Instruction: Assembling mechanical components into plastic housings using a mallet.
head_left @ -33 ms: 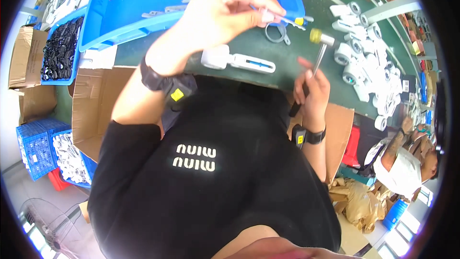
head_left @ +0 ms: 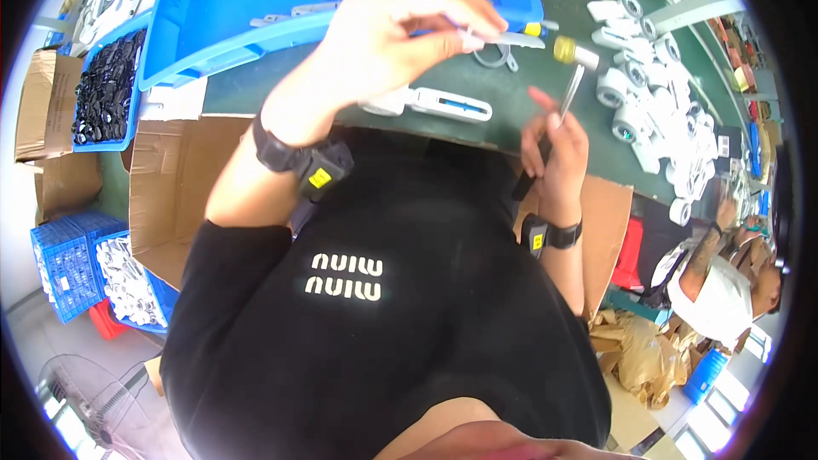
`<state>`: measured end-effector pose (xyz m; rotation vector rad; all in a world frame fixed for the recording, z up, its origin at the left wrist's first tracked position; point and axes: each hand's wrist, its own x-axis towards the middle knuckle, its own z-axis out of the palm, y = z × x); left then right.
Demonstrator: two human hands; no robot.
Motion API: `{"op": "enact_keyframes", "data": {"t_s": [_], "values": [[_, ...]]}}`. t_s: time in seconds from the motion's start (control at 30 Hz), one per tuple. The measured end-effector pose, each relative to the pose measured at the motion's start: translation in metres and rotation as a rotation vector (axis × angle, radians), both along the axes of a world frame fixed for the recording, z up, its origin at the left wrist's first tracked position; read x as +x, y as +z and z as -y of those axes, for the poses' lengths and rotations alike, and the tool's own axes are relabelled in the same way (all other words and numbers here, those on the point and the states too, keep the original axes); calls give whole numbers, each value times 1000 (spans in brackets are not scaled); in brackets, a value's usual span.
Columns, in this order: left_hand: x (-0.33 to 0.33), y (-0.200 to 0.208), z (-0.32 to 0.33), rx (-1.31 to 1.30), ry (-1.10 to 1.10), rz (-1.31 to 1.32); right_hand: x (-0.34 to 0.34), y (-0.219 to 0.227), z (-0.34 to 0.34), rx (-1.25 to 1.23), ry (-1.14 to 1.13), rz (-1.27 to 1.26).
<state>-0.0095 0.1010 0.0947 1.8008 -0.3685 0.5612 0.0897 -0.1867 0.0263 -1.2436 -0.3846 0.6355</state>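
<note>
My left hand (head_left: 396, 38) reaches over the near edge of the blue bin, thumb and fingers pinching a thin pale grey strip (head_left: 521, 39) that points right. In my right hand (head_left: 558, 149), the fingers close round the black handle of a small hammer (head_left: 573, 98). Its metal shaft rises to a yellow and white head (head_left: 576, 53), just right of the strip's tip and apart from it. A grey ring-shaped clamp (head_left: 509, 60) lies on the green table, partly hidden by the strip. Nearer me lies a white part with a long slot (head_left: 449, 105), one end covered by my left wrist.
The blue bin (head_left: 183, 51) holds many grey strips. White cylindrical parts (head_left: 652, 102) are heaped at right. A bin of black pieces (head_left: 106, 89) stands at left, and an open cardboard box (head_left: 162, 196) lies below the table edge. Another person's arm (head_left: 703, 251) shows at far right.
The grey strip has turned to show more of its flat side. My left hand has come slightly nearer, over the slotted part's end. The hammer has shifted slightly right.
</note>
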Motion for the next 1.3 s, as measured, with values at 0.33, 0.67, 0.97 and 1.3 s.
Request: {"op": "enact_keyframes", "data": {"t_s": [0.33,0.67,0.97,1.3], "values": [[-40,-61,9,498,280,129,-16,7,-47,-122,-71,101],[-49,-83,20,619,452,-53,-27,-3,-53,-423,-171,531],[-45,-101,13,516,389,37,-24,-10,-49,-544,-93,592],[-50,-92,26,655,486,41,-19,-13,-49,-651,-63,655]]}}
